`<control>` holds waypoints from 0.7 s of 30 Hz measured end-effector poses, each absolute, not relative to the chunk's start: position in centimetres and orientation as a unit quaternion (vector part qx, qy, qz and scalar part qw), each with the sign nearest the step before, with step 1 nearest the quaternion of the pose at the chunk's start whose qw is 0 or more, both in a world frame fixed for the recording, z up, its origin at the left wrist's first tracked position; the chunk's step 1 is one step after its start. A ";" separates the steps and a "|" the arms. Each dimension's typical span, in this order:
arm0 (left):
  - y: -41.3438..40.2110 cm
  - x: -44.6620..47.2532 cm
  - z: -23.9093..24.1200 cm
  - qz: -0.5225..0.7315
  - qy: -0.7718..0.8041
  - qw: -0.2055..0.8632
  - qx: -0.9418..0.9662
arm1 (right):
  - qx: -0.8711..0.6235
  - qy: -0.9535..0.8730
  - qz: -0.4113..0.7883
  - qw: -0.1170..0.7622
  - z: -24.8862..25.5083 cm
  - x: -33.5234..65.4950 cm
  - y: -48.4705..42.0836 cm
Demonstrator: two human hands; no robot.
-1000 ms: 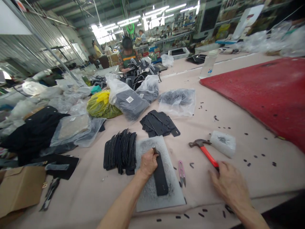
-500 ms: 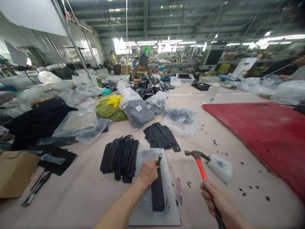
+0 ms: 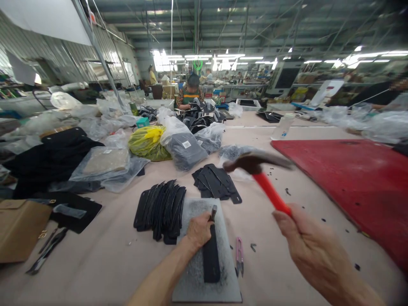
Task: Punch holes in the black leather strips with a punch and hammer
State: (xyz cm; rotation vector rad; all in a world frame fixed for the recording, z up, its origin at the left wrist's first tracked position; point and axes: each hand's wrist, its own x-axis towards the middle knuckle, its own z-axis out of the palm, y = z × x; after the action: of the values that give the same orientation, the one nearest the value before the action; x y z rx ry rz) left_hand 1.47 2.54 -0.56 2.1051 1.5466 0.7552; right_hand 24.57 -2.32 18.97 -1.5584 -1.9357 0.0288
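My left hand (image 3: 199,229) is closed around a short metal punch (image 3: 213,211), held upright over the far end of a black strip (image 3: 211,259). The strip lies lengthwise on a worn grey board (image 3: 194,278). Raised to the right, my right hand (image 3: 306,238) grips a claw hammer (image 3: 274,193) by its orange handle, the head blurred and well above the table. Left of the board stands a fanned row of black pieces (image 3: 159,210). Beyond the board lies a looser pile of flat black pieces (image 3: 215,182). The punch's tip is hidden by my left hand.
Pink thread snips (image 3: 239,257) lie right of the board. A red board (image 3: 350,178) covers the right side. Bagged goods (image 3: 185,148) and a yellow bag (image 3: 148,144) stand further back. At left are a tan box (image 3: 22,231) and a dark tool (image 3: 47,250). Another person (image 3: 189,91) sits opposite.
My right hand has lifted the hammer up and closer to the camera, with its head swung higher. My left hand, the punch and the strip stay in place.
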 end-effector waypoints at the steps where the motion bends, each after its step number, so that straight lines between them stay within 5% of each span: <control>1: 2.6 1.5 -0.6 0.270 0.557 0.207 0.758 | -0.596 -0.719 -0.005 0.357 18.9 24.4 -2.4; 3: 2.6 1.5 -0.6 0.270 0.556 0.203 0.759 | -0.577 -0.735 -0.021 0.356 18.2 24.4 -2.5; 7: 2.6 1.5 -0.6 0.278 0.556 0.205 0.756 | -0.536 -0.817 0.026 0.209 17.3 25.2 -2.5; 13: 2.6 1.5 -0.7 0.262 0.560 0.218 0.755 | -0.601 -0.694 0.005 0.397 18.6 24.8 -2.2; 18: 2.6 1.4 -0.5 0.269 0.557 0.222 0.754 | -0.599 -0.780 0.097 0.150 15.0 26.2 -2.7; 21: 2.6 1.4 -0.4 0.273 0.556 0.224 0.752 | -0.659 -0.720 0.184 0.114 11.8 28.9 -2.7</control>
State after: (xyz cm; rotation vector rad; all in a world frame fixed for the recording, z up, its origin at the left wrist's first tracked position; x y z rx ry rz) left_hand 1.42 2.57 -0.44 2.0765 1.5344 0.7537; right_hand 28.91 -2.68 11.77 -1.9329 -2.1121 0.5387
